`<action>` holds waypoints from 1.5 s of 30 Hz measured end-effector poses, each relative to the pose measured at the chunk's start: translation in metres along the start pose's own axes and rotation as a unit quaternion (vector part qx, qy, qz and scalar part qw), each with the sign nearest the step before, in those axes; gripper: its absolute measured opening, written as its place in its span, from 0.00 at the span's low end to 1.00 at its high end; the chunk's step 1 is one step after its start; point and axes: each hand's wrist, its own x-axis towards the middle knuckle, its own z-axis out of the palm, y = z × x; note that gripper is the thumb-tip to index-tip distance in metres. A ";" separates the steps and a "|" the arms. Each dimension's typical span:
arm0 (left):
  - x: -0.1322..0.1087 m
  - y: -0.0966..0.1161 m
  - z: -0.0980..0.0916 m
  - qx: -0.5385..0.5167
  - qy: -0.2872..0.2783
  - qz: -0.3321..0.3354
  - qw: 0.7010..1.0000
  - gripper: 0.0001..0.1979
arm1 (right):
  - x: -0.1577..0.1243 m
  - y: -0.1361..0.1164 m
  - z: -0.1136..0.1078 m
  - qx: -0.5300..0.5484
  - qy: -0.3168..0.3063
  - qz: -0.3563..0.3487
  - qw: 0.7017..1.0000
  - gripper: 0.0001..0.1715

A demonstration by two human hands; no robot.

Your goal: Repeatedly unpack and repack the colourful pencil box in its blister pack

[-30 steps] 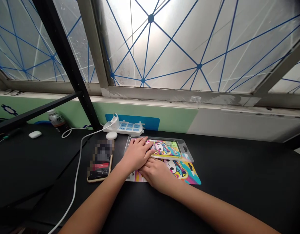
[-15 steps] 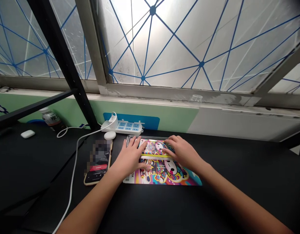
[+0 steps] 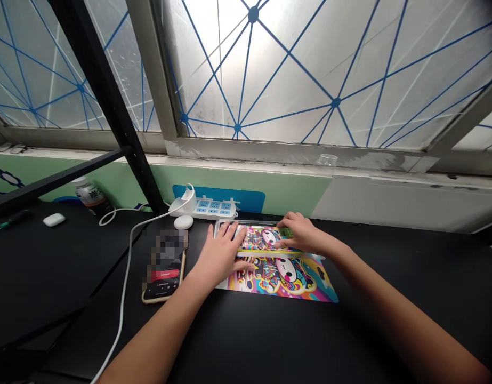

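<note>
A colourful printed package (image 3: 269, 274) with a cartoon figure lies on the black desk. Its upper part has a clear plastic rim along the back and a smaller matching picture (image 3: 259, 237). A pale strip with a yellow line (image 3: 269, 254) runs between the two printed parts. My left hand (image 3: 224, 256) rests flat over the package's left side, fingers spread, thumb stretched over the lower print. At the upper right, my right hand (image 3: 304, 234) has bent fingers round the package's edge, thumb on the smaller picture. Something green (image 3: 286, 232) shows between thumb and fingers, partly hidden.
Left of the package lies a phone (image 3: 166, 274), its screen partly blurred out. A white power strip (image 3: 214, 208) with a plugged-in charger stands by the wall. Its white cable (image 3: 123, 288) runs forward. A round white case (image 3: 183, 222), another white case (image 3: 54, 220) and a bottle (image 3: 91, 194) are further left.
My right hand has moved towards the package's right edge and its fingers have bent more. The package has turned slightly, its right end nearer me. My left hand stays flat on it.
</note>
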 end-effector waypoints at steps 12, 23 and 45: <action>-0.004 -0.024 -0.026 -0.036 0.151 0.017 0.988 0.29 | -0.047 -0.030 0.013 -0.065 0.270 -0.106 0.955 0.11; -0.087 0.024 -0.023 -0.030 0.153 0.115 0.981 0.19 | -0.164 -0.043 0.025 -0.043 0.235 -0.178 0.954 0.27; -0.101 0.022 -0.012 -0.287 -0.015 -0.115 0.951 0.43 | -0.172 -0.033 0.019 0.201 0.116 0.015 0.973 0.26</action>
